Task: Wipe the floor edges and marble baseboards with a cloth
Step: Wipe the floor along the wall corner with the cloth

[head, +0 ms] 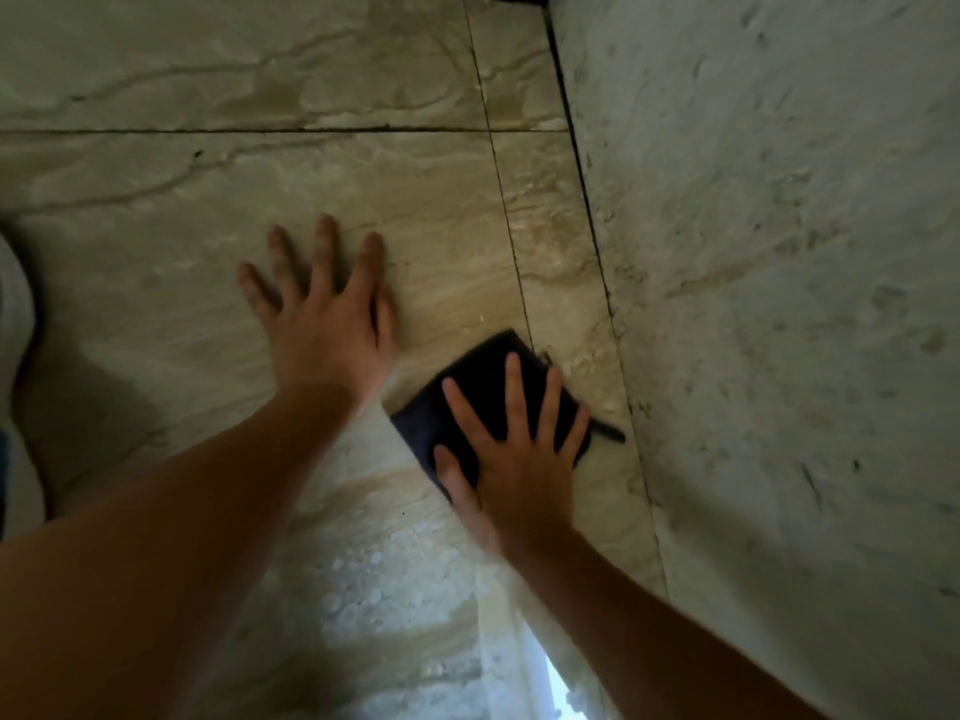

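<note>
A dark folded cloth [483, 371] lies flat on the beige marble floor [208, 200], close to the wall. My right hand [514, 459] presses on it with fingers spread, covering its near half. The cloth's right corner reaches the narrow marble strip [556, 241] that runs along the foot of the wall. My left hand [324, 314] rests flat on the bare floor, fingers apart, to the left of the cloth and holding nothing.
A rough grey-white wall [779, 252] fills the right side. Dark grout lines cross the floor tiles. A pale object [15, 314] sits at the left edge. A bright patch of light [550, 683] falls near the bottom centre.
</note>
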